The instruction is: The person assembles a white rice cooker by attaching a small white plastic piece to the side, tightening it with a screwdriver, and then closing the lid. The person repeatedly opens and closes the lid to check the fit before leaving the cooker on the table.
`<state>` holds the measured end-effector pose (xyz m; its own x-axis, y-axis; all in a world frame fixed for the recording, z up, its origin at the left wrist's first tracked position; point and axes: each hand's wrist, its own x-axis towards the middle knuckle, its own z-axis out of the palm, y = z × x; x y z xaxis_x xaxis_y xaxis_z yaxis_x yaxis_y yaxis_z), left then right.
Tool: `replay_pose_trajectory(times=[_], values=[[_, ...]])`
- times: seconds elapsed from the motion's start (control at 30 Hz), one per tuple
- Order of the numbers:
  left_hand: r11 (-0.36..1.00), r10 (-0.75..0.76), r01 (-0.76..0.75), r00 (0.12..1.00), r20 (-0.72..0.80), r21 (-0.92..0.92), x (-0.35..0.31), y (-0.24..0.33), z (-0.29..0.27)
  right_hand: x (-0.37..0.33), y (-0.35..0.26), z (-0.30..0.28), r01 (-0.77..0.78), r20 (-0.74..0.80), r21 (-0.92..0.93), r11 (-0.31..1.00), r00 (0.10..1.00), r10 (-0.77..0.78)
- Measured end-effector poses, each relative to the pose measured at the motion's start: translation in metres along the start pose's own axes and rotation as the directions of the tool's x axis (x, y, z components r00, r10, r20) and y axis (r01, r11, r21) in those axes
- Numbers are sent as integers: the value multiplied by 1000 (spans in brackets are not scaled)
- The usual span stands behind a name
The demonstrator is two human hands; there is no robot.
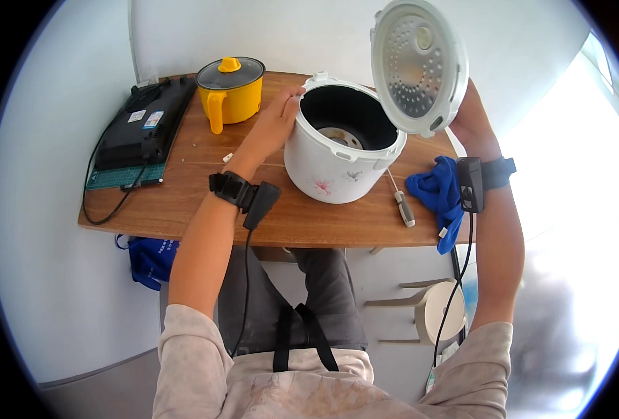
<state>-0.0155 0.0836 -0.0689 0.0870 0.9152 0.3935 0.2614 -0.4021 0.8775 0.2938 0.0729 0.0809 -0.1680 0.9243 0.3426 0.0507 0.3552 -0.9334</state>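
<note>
A white rice cooker (334,173) with pink and grey flower prints stands on the wooden table, and its dark inside shows a round metal plate at the bottom. My left hand (279,120) grips the cooker's rim at the left. The lid (456,52) is raised at the cooker's right side, showing its inner metal plate with many small bumps or holes. Behind the lid's right edge, my right hand (471,119) is against it, with most of its fingers hidden. Whether the lid is still joined to the cooker cannot be made out.
A yellow pot (243,100) with a glass lid stands behind my left hand. Farther left, a black flat appliance (138,129) with a cable lies on a green mat (142,176). A screwdriver (404,208) and a blue cloth (435,188) lie right. Below is a stool (442,311).
</note>
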Motion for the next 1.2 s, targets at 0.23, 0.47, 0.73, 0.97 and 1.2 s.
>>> replay_pose_trajectory(times=[0.23, 0.47, 0.73, 0.97, 1.2], values=[[1000, 24, -24, 1000, 12, 5, 1, 0, 2, 8, 48, -25, 59, -4, 212, 975, 998, -60], [997, 35, -34, 999, -18, 62, -1, -1, 2, -2, 72, -23, 38, 11, 336, 941, 999, -44], [1000, 15, -16, 1000, 7, 23, 0, -1, -2, -8, 81, -12, 3, -92, 400, 917, 995, 37], [983, 160, -157, 987, -23, 99, 3, -11, 1, -9, 96, -16, 179, -53, 340, 923, 984, -171], [993, 93, -92, 996, -7, 73, 0, -7, 2, -25, 96, -16, 333, -55, -87, 939, 939, -338]])
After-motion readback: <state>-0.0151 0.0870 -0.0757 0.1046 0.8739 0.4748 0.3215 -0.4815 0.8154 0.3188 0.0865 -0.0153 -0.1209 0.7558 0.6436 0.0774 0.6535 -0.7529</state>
